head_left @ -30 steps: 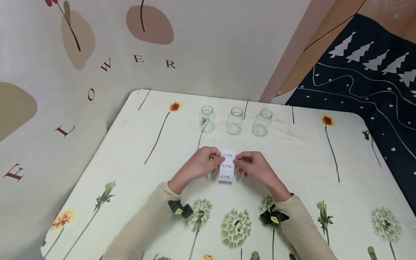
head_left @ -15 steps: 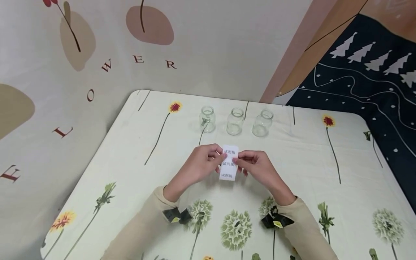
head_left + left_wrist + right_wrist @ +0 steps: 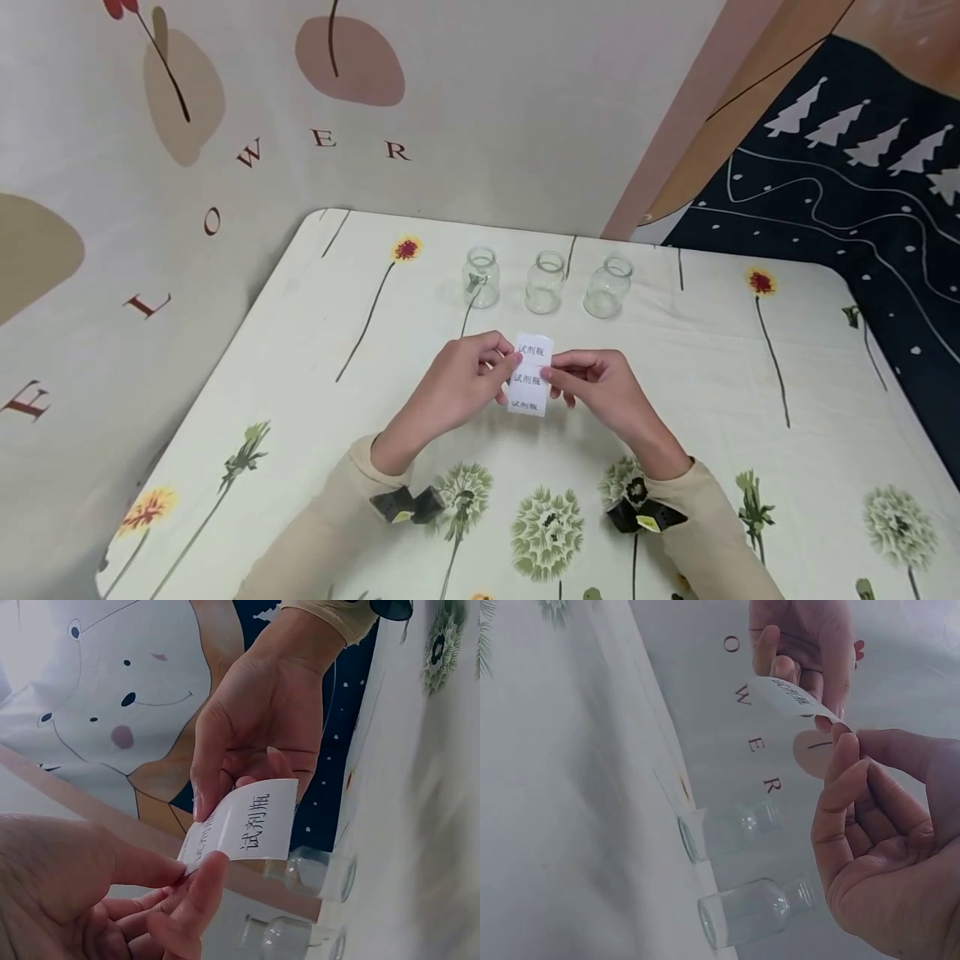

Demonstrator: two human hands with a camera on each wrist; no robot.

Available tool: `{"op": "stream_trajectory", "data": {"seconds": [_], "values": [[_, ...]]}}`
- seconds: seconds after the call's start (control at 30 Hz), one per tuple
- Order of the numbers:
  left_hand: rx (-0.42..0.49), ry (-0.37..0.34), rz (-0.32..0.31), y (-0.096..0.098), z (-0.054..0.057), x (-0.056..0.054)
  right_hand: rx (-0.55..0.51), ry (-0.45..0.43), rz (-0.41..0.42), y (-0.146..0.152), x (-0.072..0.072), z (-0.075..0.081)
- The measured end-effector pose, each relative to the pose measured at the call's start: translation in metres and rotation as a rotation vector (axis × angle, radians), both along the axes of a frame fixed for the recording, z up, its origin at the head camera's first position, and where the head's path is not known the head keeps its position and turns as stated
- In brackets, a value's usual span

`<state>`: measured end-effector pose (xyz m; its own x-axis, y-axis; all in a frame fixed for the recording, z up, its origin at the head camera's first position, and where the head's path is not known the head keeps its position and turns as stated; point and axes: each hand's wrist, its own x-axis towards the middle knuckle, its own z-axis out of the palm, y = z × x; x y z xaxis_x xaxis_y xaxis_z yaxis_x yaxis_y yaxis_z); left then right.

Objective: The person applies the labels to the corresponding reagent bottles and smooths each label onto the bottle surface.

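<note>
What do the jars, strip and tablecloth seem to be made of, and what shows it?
Jars: likely clear, glossy glass; see-through, with highlights and a faint green tint.
Strip: likely smooth white paper, perhaps sticker stock; thin, printed and bent.
Tablecloth: fairly matte fabric or perhaps coated plastic; faint creases show, but the look leaves it open.

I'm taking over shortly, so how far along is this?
Looks done: three glass jars stand in a row. In hand: the paper strip, pinched by the left hand and the right hand, its three printed sections joined. Remaining, perhaps: separating the sections and labelling the jars, which look bare.
</note>
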<state>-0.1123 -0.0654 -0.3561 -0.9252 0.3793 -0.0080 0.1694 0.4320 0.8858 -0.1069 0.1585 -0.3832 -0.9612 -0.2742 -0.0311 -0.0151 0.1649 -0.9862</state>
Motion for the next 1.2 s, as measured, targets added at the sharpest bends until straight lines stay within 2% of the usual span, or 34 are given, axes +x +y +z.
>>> {"op": "stream_trajectory", "data": {"seconds": [0.1,0.23,0.3,0.4,0.53,0.97,1.2], "values": [[-0.110,0.092,0.028,-0.001,0.003,0.003,0.019,0.004,-0.013,0.000,-0.001,-0.001],[-0.270,0.318,0.089,0.000,0.005,0.007,0.041,-0.001,-0.026,0.000,-0.002,-0.002],[-0.286,0.416,0.104,0.002,0.004,0.009,0.042,0.003,-0.022,0.000,-0.002,-0.002],[-0.256,0.504,0.087,0.005,0.004,0.013,0.030,0.011,-0.002,-0.001,-0.001,-0.002],[-0.251,0.537,0.058,0.006,0.005,0.015,0.013,0.022,0.027,-0.001,0.001,-0.001],[-0.273,0.522,0.006,0.007,0.008,0.015,0.014,0.069,0.078,-0.001,0.002,-0.002],[-0.264,0.516,-0.018,0.007,0.008,0.015,0.022,0.075,0.076,-0.001,0.002,-0.003]]}}
